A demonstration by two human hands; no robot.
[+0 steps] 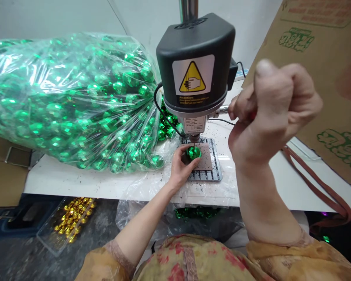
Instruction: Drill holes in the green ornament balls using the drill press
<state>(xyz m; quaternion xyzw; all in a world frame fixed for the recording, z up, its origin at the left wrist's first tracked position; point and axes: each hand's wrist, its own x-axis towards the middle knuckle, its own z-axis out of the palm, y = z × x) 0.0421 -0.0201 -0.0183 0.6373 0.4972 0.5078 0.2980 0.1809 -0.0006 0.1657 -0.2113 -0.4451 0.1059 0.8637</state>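
Between the thumb and fingers of my left hand [181, 167] is a shiny green ball [193, 153], held on a flat board [206, 156] over the slotted metal base of a drill press [194, 62]. The drill's chuck [194, 137] is right above the ball, its thin bit reaching down to the ball's top. Raised at the right, my right hand [273, 103] is closed in a fist at the press's feed lever [222, 111]. Most of the lever is hidden behind the fingers. Dark shavings lie scattered around the base.
A big clear bag [84, 105] full of green faceted balls fills the table's left. A cardboard box [318, 78] stands at the right, with a brown strap [316, 183] below it. Gold balls [74, 214] lie in a clear bin on the floor. Clear plastic hangs over the table edge.
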